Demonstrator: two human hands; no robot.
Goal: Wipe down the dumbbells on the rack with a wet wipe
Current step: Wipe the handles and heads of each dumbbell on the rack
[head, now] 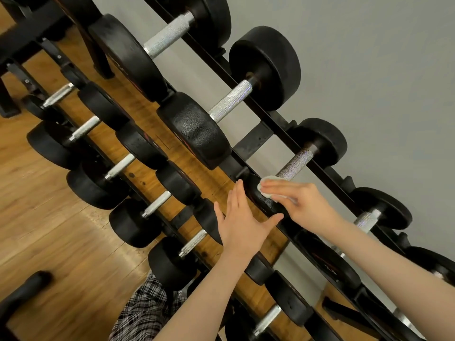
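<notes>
Under right fingers (278,187), wet wipe (267,190)

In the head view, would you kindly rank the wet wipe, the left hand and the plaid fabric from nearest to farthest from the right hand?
1. wet wipe: under the right hand's fingers.
2. left hand: just beside it, lower left.
3. plaid fabric: bottom of frame, far below.

Black two-tier rack (253,141), rows of black dumbbells (197,129) resting on its rails, wooden floor (49,217) beneath
</notes>
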